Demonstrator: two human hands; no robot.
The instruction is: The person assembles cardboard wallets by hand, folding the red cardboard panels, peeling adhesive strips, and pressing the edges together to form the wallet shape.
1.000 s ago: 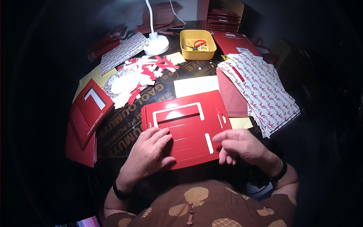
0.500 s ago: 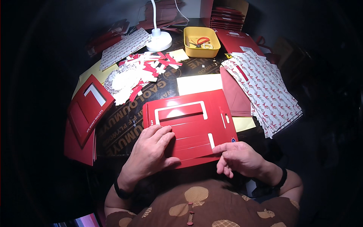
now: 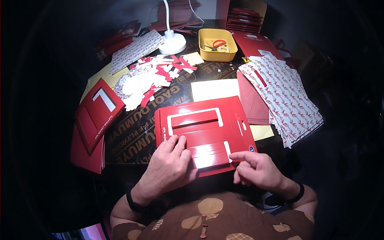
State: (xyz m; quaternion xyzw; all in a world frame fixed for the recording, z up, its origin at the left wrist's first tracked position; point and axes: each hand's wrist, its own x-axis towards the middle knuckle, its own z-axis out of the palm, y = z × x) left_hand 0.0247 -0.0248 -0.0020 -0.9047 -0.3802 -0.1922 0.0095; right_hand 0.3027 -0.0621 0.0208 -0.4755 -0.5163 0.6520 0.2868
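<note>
A flat red cardboard wallet pack (image 3: 208,134) lies in front of me, with two oblong windows cut in it. Red paper strips show inside white-edged frames. My left hand (image 3: 170,160) rests on its left part, fingers spread and pressing lightly on the surface. With the index finger stretched out, my right hand (image 3: 258,170) touches the white edge at the right end of the lower window. Its other fingers are loosely curled and hold nothing. Bright lamp glare covers part of the lower strip.
Left stands a similar red pack (image 3: 100,116) on red sheets. Behind lie red and white paper scraps (image 3: 160,74), a white lamp (image 3: 173,44) and a yellow tub (image 3: 218,56) with scissors (image 3: 218,44). Patterned envelopes (image 3: 286,104) overlap red envelopes (image 3: 254,100) at right.
The whole view has shifted slightly. My left hand sits a little lower on the pack, and my right fingers are more curled. Glare now falls on the lower strip.
</note>
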